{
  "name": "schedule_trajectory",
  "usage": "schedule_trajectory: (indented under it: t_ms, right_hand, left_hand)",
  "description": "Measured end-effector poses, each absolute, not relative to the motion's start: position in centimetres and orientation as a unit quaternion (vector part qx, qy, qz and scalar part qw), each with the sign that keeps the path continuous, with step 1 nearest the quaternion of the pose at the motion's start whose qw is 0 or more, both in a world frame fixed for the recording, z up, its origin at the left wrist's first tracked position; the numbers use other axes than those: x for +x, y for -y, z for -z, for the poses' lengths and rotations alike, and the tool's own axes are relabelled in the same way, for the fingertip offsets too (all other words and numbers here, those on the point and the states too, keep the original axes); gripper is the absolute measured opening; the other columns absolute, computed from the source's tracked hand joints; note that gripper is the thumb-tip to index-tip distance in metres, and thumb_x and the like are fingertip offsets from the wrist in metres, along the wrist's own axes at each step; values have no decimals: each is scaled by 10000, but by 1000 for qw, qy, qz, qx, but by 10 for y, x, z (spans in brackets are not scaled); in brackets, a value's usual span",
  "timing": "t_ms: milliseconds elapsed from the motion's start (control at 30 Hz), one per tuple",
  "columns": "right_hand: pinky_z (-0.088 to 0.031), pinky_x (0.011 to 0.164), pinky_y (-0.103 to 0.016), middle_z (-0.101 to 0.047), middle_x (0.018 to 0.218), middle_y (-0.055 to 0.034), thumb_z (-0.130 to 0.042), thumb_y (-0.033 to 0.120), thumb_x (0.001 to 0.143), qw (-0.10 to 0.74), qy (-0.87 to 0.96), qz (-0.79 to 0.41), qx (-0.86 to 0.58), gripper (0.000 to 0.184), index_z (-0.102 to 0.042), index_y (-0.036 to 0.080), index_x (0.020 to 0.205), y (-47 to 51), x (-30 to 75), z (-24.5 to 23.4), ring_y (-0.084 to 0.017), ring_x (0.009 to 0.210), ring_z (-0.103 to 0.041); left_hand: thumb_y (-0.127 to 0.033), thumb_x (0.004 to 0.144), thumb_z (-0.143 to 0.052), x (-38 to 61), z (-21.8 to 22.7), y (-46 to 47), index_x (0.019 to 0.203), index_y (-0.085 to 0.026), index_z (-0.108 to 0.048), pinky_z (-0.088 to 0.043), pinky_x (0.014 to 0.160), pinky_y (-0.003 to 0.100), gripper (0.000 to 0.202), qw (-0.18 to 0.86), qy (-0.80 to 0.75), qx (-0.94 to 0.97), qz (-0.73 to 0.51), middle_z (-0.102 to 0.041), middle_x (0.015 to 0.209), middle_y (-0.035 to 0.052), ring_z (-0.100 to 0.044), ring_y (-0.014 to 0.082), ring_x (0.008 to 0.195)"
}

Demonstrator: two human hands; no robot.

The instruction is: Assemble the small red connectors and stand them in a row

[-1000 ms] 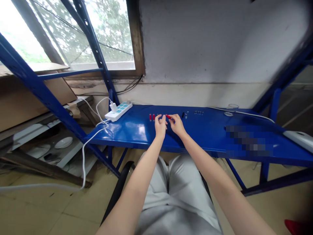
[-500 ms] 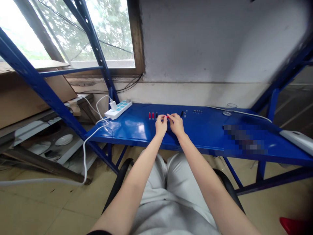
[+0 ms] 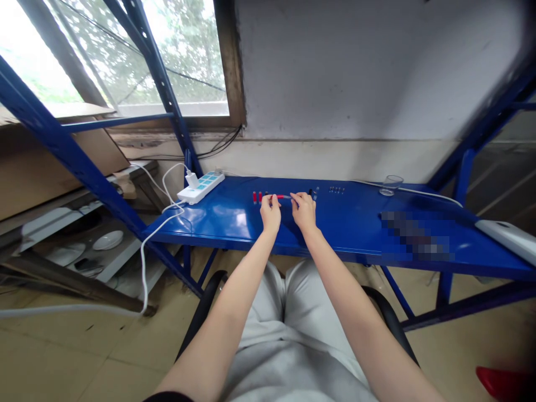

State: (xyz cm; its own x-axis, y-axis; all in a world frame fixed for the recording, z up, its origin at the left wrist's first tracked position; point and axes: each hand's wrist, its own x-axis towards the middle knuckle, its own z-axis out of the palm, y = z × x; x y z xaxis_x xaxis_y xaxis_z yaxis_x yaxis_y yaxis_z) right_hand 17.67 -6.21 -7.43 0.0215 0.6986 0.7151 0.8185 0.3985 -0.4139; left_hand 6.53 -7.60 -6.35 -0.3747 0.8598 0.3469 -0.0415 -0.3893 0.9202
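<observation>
My left hand (image 3: 271, 214) pinches the red end of a slim red stick with a greyish end (image 3: 281, 196), held roughly level above the table. At its greyish end, the thumb and fingers of my right hand (image 3: 304, 211) are closed together. The stick's exact kind is too small to make out. Just left of my left hand stand two small red cylinders (image 3: 257, 197) with pale ends, and a dark one is partly hidden by that hand. Beyond my right hand are a small black piece (image 3: 310, 192) and small clear pieces (image 3: 316, 193).
The blue table (image 3: 352, 223) holds a white power strip (image 3: 201, 187) with cables at left. Several tiny metallic bits (image 3: 336, 190) lie in a row. A clear glass (image 3: 391, 185) and a blurred-out dark object (image 3: 414, 235) are at right, near a white device (image 3: 506, 241).
My hands have moved slightly apart, and more of the red stick with its greyish end now shows between them. The view has shifted a little.
</observation>
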Motion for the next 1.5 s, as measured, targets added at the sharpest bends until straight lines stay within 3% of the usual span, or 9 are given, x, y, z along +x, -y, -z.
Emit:
schedule_trajectory:
  t_ms: [300, 700, 867, 1067, 1367, 1500]
  right_hand:
    - [-417, 828, -354, -621, 992, -106, -364, 281, 881, 533, 682, -27, -500, 320, -611, 188, 1063, 57, 179, 73, -217, 923, -541]
    - [-468, 844, -305, -666, 1032, -68, -453, 255, 837, 513, 724, -172, -427, 270, -625, 191, 1034, 55, 173, 80, -177, 949, -614]
    - [-482, 834, -315, -672, 1019, -82, -488, 254, 813, 513, 724, -206, -412, 246, -632, 175, 996, 56, 172, 79, -184, 934, -630]
    - [-477, 810, -317, -677, 976, -76, -515, 242, 789, 488, 747, -214, -397, 227, -628, 177, 974, 59, 170, 78, -186, 911, -629]
    - [-454, 671, -290, -567, 821, -60, -531, 316, 782, 492, 767, -145, -385, 165, -603, 168, 778, 58, 172, 77, -149, 718, -533]
    - [-426, 629, -280, -548, 717, -28, -504, 287, 784, 469, 773, -157, -397, 138, -580, 172, 779, 59, 171, 76, -137, 636, -492]
  left_hand:
    - [-363, 751, -590, 66, 67, 74, 751, -177, -561, -356, 518, 191, 188, 365, -443, 511, -640, -526, 560, -16, -481, 90, 512]
    - [-402, 820, -483, 64, 74, 69, 741, -172, -531, -362, 525, 199, 248, 310, -464, 543, -627, -536, 598, -17, -463, 77, 485]
    - [-360, 832, -468, 63, 72, 69, 691, -170, -504, -394, 612, 214, 239, 289, -483, 534, -631, -560, 644, 3, -523, 104, 610]
    - [-257, 792, -509, 64, 74, 66, 760, -176, -471, -405, 652, 219, 96, 312, -473, 502, -654, -557, 690, -1, -540, 109, 659]
    - [-237, 794, -479, 63, 73, 67, 680, -172, -458, -375, 598, 209, 133, 319, -472, 491, -659, -498, 621, -21, -482, 94, 589]
    - [-240, 780, -497, 63, 74, 65, 668, -172, -454, -374, 594, 208, 138, 327, -474, 488, -656, -494, 614, -25, -481, 92, 585]
